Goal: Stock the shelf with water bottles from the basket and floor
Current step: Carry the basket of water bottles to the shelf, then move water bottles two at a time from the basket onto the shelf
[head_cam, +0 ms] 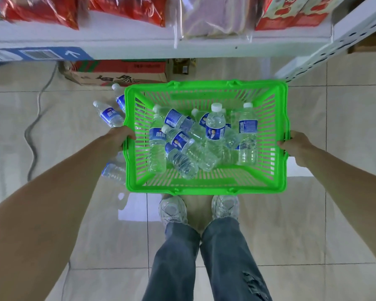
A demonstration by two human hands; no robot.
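With the left hand (123,135) and the right hand (295,144) each clenched on a side rim of the green basket (204,185) of water bottles (214,127), keep it level and clear of the loose bottles on the floor (109,115) below the shelf (139,51).
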